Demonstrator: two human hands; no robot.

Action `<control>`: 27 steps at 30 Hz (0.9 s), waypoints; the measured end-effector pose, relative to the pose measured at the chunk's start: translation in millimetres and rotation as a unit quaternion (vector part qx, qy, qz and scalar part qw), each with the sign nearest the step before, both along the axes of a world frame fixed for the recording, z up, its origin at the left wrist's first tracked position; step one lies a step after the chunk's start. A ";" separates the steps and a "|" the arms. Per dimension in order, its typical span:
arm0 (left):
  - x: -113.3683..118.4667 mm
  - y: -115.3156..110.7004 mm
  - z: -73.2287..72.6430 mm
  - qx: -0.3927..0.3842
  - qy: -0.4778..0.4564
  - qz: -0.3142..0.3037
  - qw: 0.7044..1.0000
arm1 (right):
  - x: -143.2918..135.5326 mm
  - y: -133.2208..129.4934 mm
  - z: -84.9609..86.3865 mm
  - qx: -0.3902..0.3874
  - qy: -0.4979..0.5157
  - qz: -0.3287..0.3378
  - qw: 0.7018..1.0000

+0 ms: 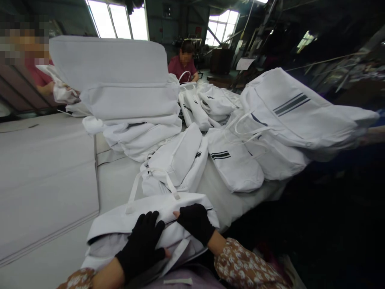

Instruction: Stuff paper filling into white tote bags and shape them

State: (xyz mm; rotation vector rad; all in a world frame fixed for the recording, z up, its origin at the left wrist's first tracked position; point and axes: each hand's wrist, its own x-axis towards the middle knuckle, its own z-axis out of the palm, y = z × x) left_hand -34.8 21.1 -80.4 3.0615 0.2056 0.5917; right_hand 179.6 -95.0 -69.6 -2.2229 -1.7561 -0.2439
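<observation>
A white bag (114,218) with strap handles lies at the near edge of the table, its long opening partly parted at the left. My left hand (144,243), in a black glove with bare thumb tip, rests on the bag's front with its fingers spread. Near the right end of the opening is my right hand (197,220), also gloved in black; its fingers are drawn together at the bag's edge, with the thumb tip pointing left. Just beyond lies another white bag (186,154) with dark stripes.
White bags are piled at the back left (129,100) and right (288,104). Layered pale sheets (45,176) cover the table's left side. One person (183,62) works across the table; another person (42,76) is at the far left.
</observation>
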 end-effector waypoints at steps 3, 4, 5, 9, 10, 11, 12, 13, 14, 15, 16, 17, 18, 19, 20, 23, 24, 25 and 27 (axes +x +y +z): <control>5.4 3.5 -6.2 -0.025 0.015 0.014 0.999 | 1.6 4.6 -1.3 0.005 0.011 -0.019 1.000; 6.6 5.3 -6.8 -0.039 0.029 0.025 0.999 | 2.0 4.7 -0.9 0.004 0.015 -0.021 1.000; 7.8 7.2 -6.2 -0.051 0.041 0.041 0.997 | 2.3 4.6 -0.4 0.002 0.019 -0.023 1.000; 17.5 13.6 7.7 -0.075 0.100 0.085 0.989 | 6.0 8.0 3.9 -0.007 0.042 -0.025 0.999; 20.8 14.9 12.4 -0.077 0.114 0.083 0.987 | 7.7 9.8 5.6 -0.009 0.050 -0.022 0.998; 23.9 16.0 16.5 -0.080 0.126 0.082 0.985 | 9.5 11.5 7.2 -0.011 0.058 -0.020 0.998; 26.5 16.8 19.8 -0.083 0.136 0.082 0.984 | 11.1 12.6 8.5 -0.013 0.062 -0.017 0.998; 28.3 17.3 21.8 -0.083 0.141 0.086 0.983 | 12.4 13.0 9.2 -0.015 0.062 -0.014 0.998; 29.3 17.2 22.6 -0.079 0.143 0.089 0.983 | 13.1 12.5 9.1 -0.017 0.057 -0.009 0.998; 29.5 16.7 22.2 -0.070 0.140 0.093 0.983 | 13.0 11.2 8.1 -0.018 0.049 -0.001 0.999; 28.9 15.8 20.8 -0.058 0.135 0.096 0.985 | 12.1 9.6 6.1 -0.015 0.044 0.004 0.999; 27.9 14.7 18.6 -0.047 0.129 0.097 0.986 | 10.6 8.0 3.7 -0.010 0.045 0.007 0.999; 26.5 13.5 15.8 -0.038 0.124 0.100 0.987 | 8.7 6.7 1.3 -0.002 0.051 0.005 0.999; 24.9 12.6 12.4 -0.033 0.119 0.102 0.987 | 6.9 6.1 -0.7 0.009 0.063 -0.002 0.998; 23.2 12.1 8.7 -0.032 0.114 0.105 0.987 | 5.9 6.0 -1.8 0.019 0.077 -0.014 0.997; 17.8 13.0 -4.5 -0.051 0.097 0.119 0.987 | 14.3 4.2 0.8 0.050 0.122 -0.054 0.990; 15.9 13.8 -9.0 -0.064 0.095 0.125 0.985 | 22.2 0.6 2.4 0.066 0.141 -0.074 0.985; 13.9 14.6 -12.9 -0.081 0.095 0.134 0.983 | 32.7 -5.5 3.2 0.086 0.164 -0.100 0.978; 10.0 15.5 -18.2 -0.123 0.104 0.155 0.975 | 58.1 -25.7 0.0 0.124 0.208 -0.161 0.957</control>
